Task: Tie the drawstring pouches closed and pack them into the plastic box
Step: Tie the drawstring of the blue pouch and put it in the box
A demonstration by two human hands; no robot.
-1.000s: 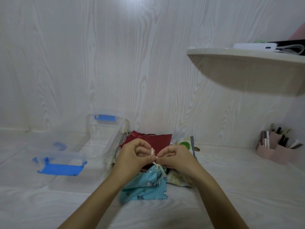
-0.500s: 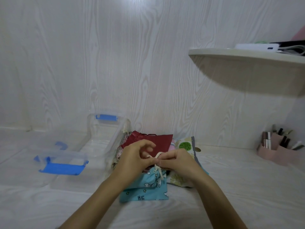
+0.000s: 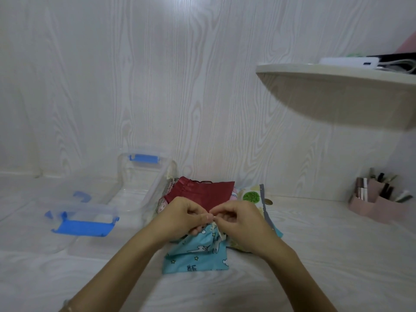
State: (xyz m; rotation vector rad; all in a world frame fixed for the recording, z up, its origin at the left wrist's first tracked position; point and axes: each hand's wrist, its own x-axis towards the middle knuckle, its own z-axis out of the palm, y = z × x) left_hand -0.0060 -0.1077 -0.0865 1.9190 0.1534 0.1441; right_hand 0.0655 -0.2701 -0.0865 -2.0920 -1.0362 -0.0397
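Note:
A light blue printed drawstring pouch (image 3: pixel 198 255) lies on the white table in front of me, its gathered neck pointing away. My left hand (image 3: pixel 182 217) and my right hand (image 3: pixel 240 219) meet above that neck, each pinching the cream drawstring (image 3: pixel 217 228) between thumb and fingers. Behind the hands lies a pile of other pouches: a dark red one (image 3: pixel 202 192) on top and a cream one with a green print (image 3: pixel 251 195) to the right. The clear plastic box (image 3: pixel 144 176) with blue latches stands open to the left of the pile.
The box's clear lid (image 3: pixel 83 219) with blue clips lies left of the box. A pink organiser (image 3: pixel 378 203) with cosmetics sits at the far right. A white wall shelf (image 3: pixel 337 86) carrying devices and cables overhangs the right side. A wood-grain wall closes the back.
Both hands have stayed at the blue pouch's neck, working the cord. The left fingers, spread half a second ago, are now curled in again, and the fingertips of both hands meet on the drawstring.

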